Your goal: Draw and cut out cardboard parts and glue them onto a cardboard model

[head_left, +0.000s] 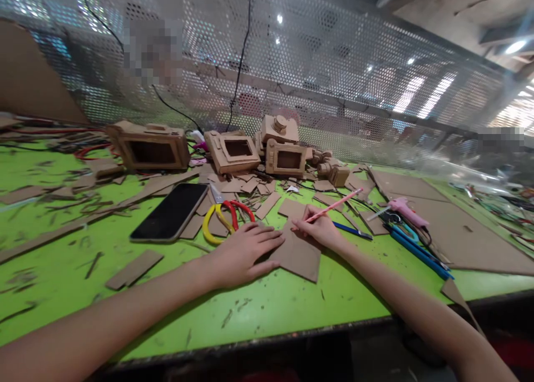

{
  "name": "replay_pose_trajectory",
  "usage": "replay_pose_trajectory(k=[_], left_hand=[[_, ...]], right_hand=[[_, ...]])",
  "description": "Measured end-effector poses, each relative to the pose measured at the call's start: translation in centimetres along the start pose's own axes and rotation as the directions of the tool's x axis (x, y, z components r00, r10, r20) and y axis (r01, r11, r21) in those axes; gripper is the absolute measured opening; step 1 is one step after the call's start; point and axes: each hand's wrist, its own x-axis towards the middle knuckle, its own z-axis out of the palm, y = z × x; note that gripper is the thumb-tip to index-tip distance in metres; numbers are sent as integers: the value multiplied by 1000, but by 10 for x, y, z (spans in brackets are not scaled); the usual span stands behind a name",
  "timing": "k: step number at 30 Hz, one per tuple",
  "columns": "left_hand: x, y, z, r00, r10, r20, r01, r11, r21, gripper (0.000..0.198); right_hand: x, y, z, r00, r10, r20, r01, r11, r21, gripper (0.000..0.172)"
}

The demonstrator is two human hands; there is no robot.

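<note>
My right hand (pixel 320 227) grips a pink pencil (pixel 336 204), its lower end at a piece of cardboard (pixel 301 255) on the green table. Spread flat, my left hand (pixel 247 254) rests with its fingertips at the left edge of that piece. Just beyond the left hand lie scissors with red and yellow handles (pixel 213 224), their blades pointing away. A smartphone (pixel 172 212) with a dark screen is left of the scissors. To the right of my right hand, a blue cutter (pixel 354 231) lies partly hidden behind the wrist.
Cardboard camera models (pixel 285 158) stand along the back before a perforated metal screen (pixel 317 54). On the right are a pink glue gun (pixel 408 212), a long blue tool (pixel 419 253) and large cardboard sheets (pixel 479 232). Cardboard scraps (pixel 134 268) litter the green table (pixel 167 321).
</note>
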Motion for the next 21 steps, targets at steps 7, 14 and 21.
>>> replay_pose_trajectory(k=[7, 14, 21], left_hand=[[0, 0, 0, 1000, -5, 6, 5, 1000, -5, 57], [0, 1, -1, 1000, -8, 10, 8, 1000, 4, 57], [0, 2, -3, 999, -16, 32, 16, 1000, 4, 59]], right_hand=[[0, 3, 0, 1000, -16, 13, 16, 1000, 22, 43], [0, 1, 0, 1000, -6, -12, 6, 1000, -10, 36], [1, 4, 1, 999, -10, -44, 7, 996, -84, 27]])
